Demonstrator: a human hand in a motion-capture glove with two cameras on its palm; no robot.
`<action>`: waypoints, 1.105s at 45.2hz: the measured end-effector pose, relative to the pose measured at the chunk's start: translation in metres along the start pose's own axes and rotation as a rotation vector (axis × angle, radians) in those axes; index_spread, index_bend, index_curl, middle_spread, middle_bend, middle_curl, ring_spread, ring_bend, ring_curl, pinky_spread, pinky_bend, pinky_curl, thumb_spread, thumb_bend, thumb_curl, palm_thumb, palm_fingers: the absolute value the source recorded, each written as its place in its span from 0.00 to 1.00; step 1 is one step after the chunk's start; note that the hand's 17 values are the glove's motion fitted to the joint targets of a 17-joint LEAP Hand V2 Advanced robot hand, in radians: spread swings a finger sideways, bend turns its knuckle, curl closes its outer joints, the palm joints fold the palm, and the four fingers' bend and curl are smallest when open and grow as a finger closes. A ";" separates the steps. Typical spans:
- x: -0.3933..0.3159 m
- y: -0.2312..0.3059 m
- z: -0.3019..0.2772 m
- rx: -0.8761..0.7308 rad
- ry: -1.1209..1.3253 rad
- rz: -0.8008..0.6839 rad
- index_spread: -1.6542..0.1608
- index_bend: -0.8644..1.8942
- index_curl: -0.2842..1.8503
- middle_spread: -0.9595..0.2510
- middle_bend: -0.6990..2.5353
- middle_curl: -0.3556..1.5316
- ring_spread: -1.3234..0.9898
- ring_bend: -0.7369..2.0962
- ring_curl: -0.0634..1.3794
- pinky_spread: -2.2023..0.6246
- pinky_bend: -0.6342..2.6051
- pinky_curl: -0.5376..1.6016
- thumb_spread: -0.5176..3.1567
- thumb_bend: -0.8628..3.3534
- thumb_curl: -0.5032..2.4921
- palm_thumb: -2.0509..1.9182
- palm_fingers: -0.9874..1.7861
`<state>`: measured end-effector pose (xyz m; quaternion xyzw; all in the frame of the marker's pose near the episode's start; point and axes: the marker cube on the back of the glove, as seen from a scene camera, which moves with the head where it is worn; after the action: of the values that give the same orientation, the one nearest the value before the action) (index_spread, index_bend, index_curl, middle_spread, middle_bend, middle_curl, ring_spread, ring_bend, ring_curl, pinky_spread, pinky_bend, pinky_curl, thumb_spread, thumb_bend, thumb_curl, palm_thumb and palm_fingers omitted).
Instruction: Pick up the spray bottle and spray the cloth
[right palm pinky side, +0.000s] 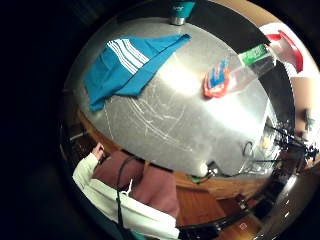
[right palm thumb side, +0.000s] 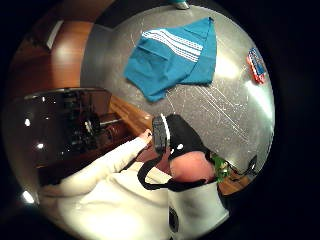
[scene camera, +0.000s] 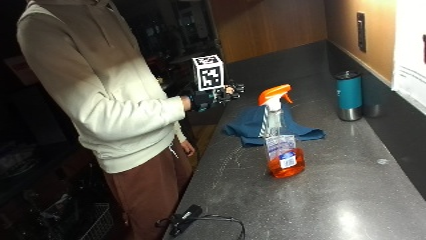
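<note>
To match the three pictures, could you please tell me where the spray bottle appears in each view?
Outside view: the spray bottle stands upright on the counter, in front of the blue cloth.
Little finger side palm view: the bottle appears on the counter, apart from the cloth.
Thumb side palm view: only its orange base shows at the counter's edge.
Shared landmark: the blue cloth.

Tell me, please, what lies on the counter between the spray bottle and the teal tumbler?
Nothing lies there. The outside view shows bare counter between the spray bottle and the teal tumbler; the blue cloth lies behind the bottle.
</note>
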<state>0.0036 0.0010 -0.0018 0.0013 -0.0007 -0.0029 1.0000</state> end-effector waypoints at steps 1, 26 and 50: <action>0.000 0.000 0.000 0.000 0.000 -0.001 0.80 0.39 0.16 0.79 0.28 0.21 0.59 0.32 0.05 0.81 0.28 0.28 0.26 0.26 0.20 0.62 0.37; 0.012 0.007 -0.008 0.060 -0.036 -0.006 0.70 0.38 0.25 0.79 0.27 0.29 0.61 0.33 0.11 0.85 0.29 0.35 0.43 0.23 0.25 0.65 0.35; 0.081 0.049 -0.033 0.523 -0.244 0.037 0.70 0.37 0.26 0.79 0.28 0.32 0.60 0.35 0.16 0.85 0.30 0.39 0.44 0.20 0.28 0.67 0.37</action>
<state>0.0851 0.0493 -0.0344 0.2587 -0.1217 0.0156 0.9581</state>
